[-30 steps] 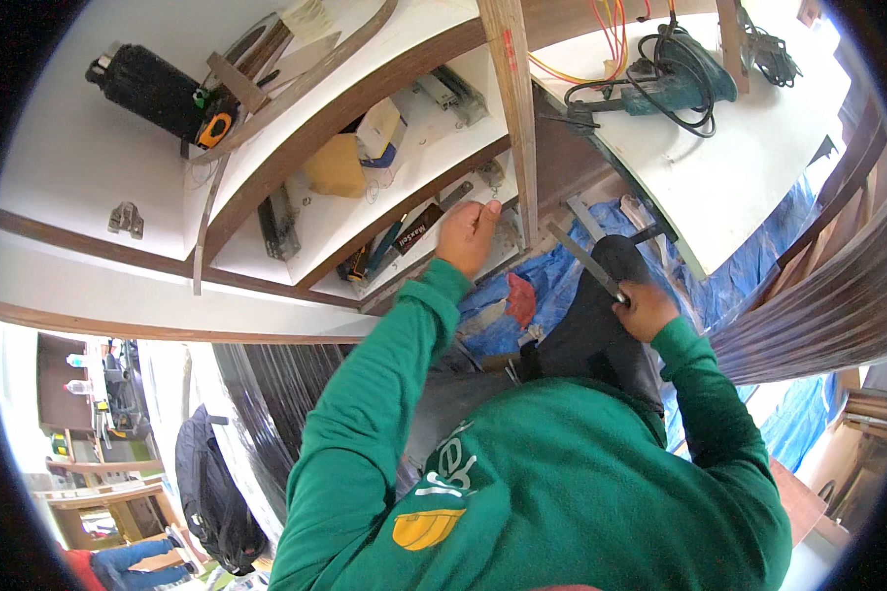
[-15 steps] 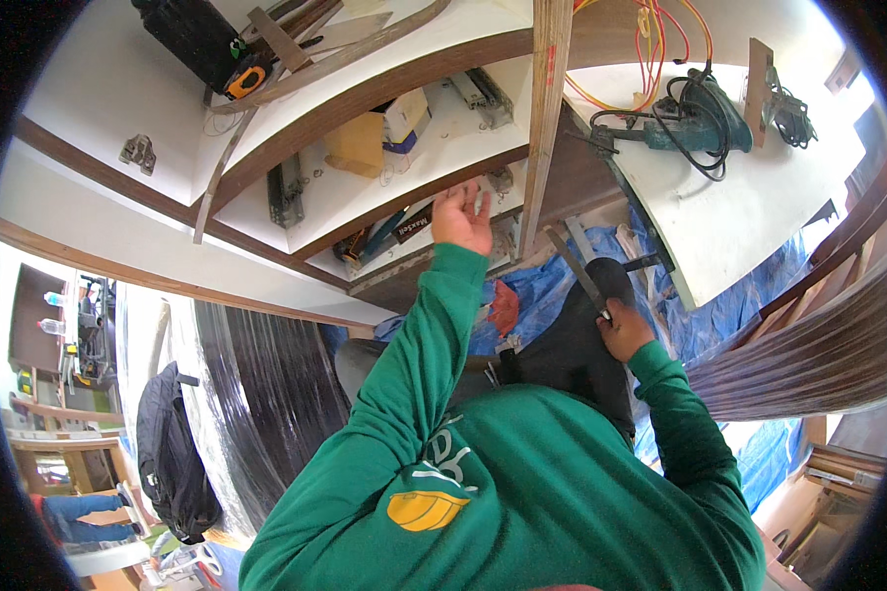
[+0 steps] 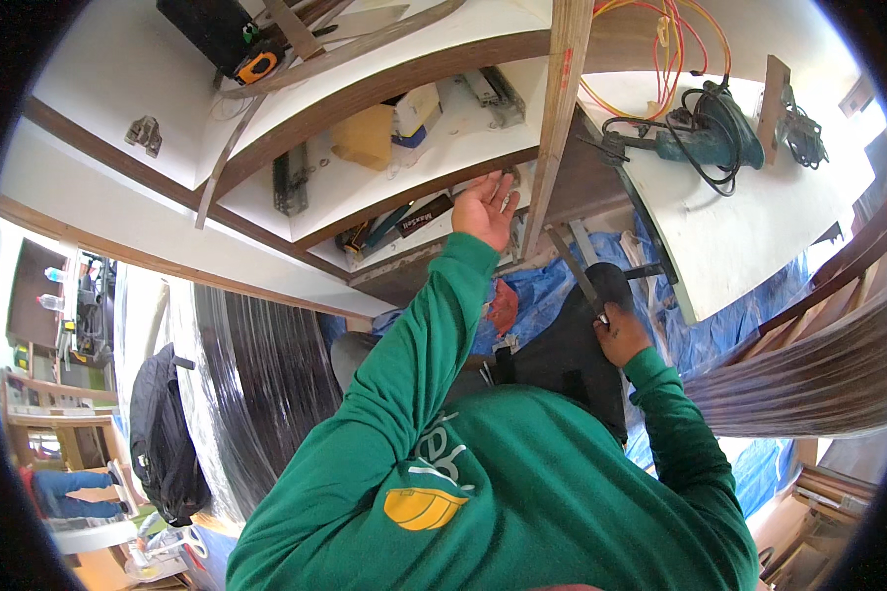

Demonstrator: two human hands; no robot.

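My left hand (image 3: 485,211) is raised palm-up at the front of the cabinet's lower compartment, its fingers loosely spread and nothing seen in them. The fingertips come up to the curved brown shelf edge (image 3: 416,193); whether they touch it I cannot tell. Beside that hand, a dark box (image 3: 426,217) and a few tools lie inside the compartment. Down by my right knee, my right hand (image 3: 623,335) is closed around the lower end of a long, narrow flat strip (image 3: 573,264). The strip slants up and left towards an upright wooden post (image 3: 558,123).
The shelf above holds a tan block (image 3: 364,136), a white-and-blue box (image 3: 417,115) and drawer slides (image 3: 291,182). At right, a corded green power tool (image 3: 705,138) rests on a white panel (image 3: 729,231). A blue tarp (image 3: 534,295) covers the floor. A black backpack (image 3: 166,438) stands left.
My left hand has shifted slightly right along the shelf edge. My right hand keeps its grip on the strip, and the whole view has moved a little.
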